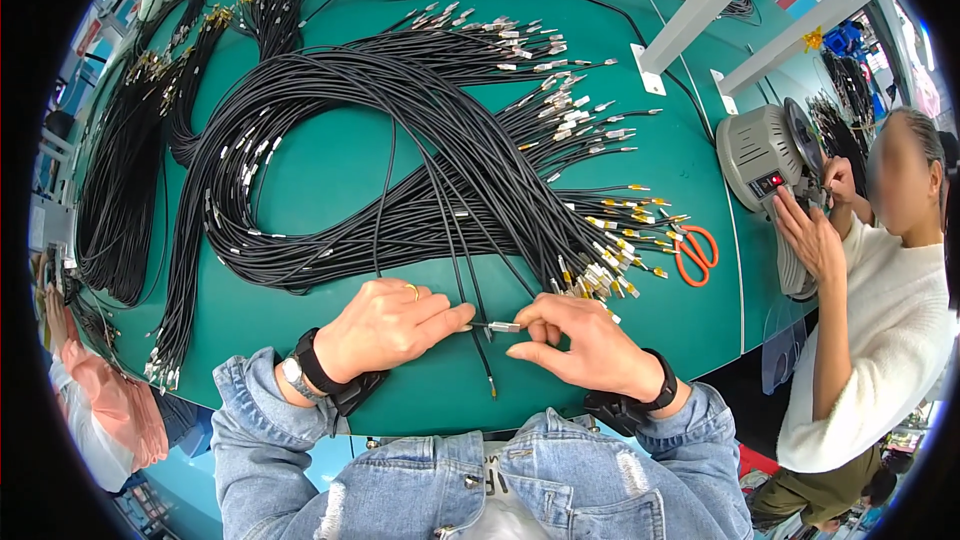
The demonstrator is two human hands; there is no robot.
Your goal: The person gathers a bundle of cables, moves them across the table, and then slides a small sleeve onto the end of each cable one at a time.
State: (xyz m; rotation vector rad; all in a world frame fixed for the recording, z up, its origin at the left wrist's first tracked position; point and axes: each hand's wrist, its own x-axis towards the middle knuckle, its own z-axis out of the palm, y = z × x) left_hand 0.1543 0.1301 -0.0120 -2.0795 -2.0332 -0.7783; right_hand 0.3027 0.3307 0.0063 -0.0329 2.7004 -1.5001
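My left hand pinches a thin black cable between thumb and forefinger, just behind its silver-and-white connector. The fingers of my right hand are curled at the connector's far tip, with the thumb lower; their exact contact is partly hidden. Below the connector hangs another loose black cable end, close to the table's front edge. Just beyond both hands lies a big looped bundle of black cables, its ends with white and yellow tags fanned out to the right.
Orange-handled scissors lie right of the bundle on the green table. More cable bundles cover the left side. White metal posts rise at the far right. Beside a grey machine, a co-worker in a white sweater works.
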